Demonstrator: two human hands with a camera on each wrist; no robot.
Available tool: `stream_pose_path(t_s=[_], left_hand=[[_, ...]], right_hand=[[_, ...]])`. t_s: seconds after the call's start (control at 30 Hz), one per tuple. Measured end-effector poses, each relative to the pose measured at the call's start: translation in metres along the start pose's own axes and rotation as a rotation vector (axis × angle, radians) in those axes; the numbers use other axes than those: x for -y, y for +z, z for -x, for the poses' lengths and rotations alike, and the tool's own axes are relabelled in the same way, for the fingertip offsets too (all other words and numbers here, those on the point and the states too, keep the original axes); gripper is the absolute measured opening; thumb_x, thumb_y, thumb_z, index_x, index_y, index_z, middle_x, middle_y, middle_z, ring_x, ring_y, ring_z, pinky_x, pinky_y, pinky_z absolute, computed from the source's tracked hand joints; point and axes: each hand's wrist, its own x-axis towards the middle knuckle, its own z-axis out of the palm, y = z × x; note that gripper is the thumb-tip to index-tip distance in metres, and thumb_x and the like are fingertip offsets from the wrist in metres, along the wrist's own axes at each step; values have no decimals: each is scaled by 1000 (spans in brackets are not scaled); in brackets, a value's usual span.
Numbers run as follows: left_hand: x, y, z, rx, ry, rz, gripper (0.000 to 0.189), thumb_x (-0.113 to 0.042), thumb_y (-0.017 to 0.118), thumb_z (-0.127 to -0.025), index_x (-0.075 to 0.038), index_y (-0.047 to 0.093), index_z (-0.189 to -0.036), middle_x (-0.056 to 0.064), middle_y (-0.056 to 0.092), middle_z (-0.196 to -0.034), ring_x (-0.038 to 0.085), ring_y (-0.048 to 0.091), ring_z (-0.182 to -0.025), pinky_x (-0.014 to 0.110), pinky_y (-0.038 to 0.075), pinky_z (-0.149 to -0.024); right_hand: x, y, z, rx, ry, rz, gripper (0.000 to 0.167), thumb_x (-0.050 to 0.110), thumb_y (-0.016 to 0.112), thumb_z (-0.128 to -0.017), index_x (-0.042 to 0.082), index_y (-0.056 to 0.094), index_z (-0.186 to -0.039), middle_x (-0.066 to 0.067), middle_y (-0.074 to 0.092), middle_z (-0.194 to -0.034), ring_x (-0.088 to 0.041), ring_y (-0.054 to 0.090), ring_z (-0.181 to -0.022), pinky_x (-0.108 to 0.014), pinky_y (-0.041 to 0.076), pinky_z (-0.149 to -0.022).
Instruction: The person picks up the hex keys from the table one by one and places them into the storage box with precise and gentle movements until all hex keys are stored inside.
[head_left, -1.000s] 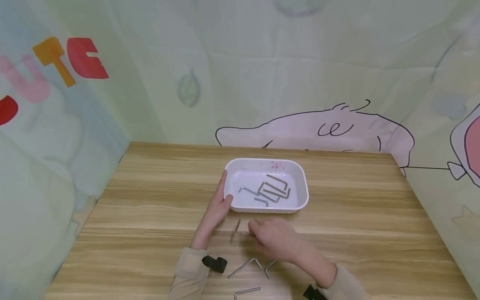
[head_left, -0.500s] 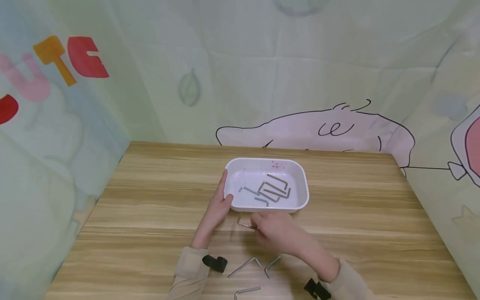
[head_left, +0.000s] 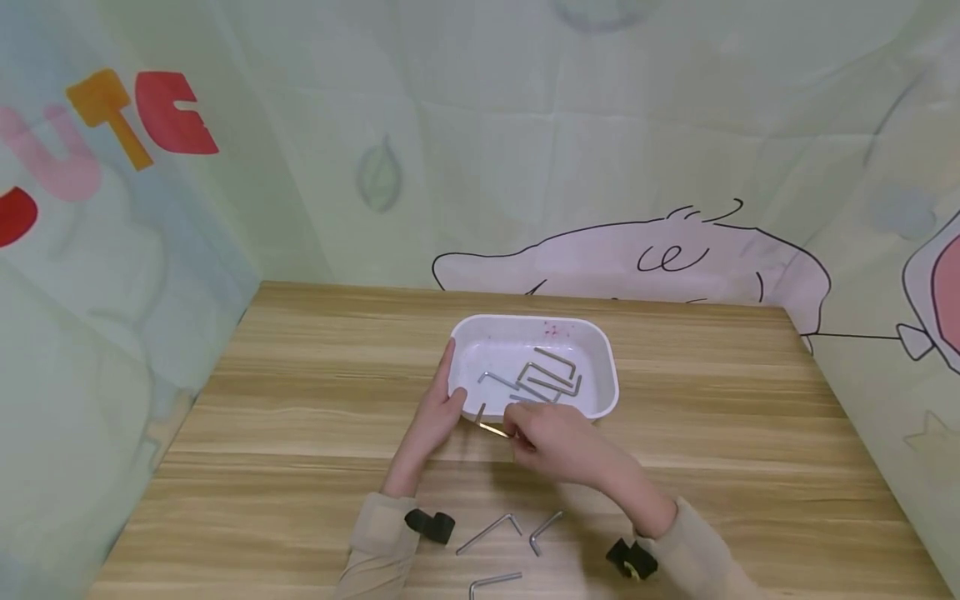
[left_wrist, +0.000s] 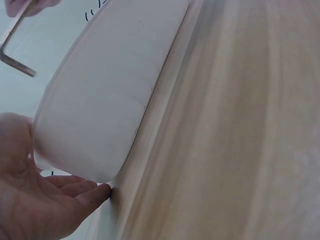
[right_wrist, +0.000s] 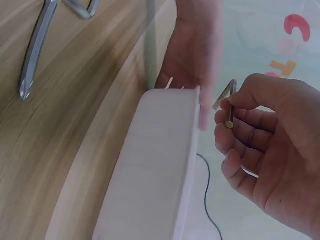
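My left hand (head_left: 435,412) grips the left end of a white plastic tray (head_left: 609,367), thumb at the rim and fingers along the outer wall (left_wrist: 100,90). My right hand (head_left: 558,442) pinches a brass-coloured hex key (head_left: 493,430) between thumb and forefinger, just above the tray's near rim. Its short bent end points away from the hand; in the right wrist view the hex key (right_wrist: 230,112) shows its six-sided tip. Inside the tray lie several hex keys (head_left: 551,385), some bronze and some silver, partly overlapping. The right hand hides part of the near ones.
Three silver hex keys lie on the wooden table (head_left: 315,375) in front of the tray: one long hex key (head_left: 487,535), a shorter hex key (head_left: 543,532) to its right, and another hex key (head_left: 495,580) nearest the body. A printed cloth (head_left: 480,167) hangs behind the table.
My right hand has lifted the pinched hex key from the table area up and forward to the tray's near rim. The left hand and the tray have stayed put.
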Motion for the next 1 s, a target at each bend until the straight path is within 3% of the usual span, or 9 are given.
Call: stream_pose_path(t_s=[0.63,1.0], left_hand=[[-1,0,1,2,10,8,76,-2,42,-92,-24,9,-156,9,14,-162,29,18,-148,46,17,-122],[-1,0,2,0,13,14,76,-3,42,-91,-25,10,-156,8,15,-162,27,20,-148,45,18,-122]], right_hand=[[-17,10,-19,-93,79,-5,8,12,65,-77,16,61,-83,10,56,-67,-3,46,-59,-16,39,-52],[-24,14,-32,-61,175,-57,7,15,63,-80,16,62,-87,9,56,-69,-4,47,-62,-19,40,-53]])
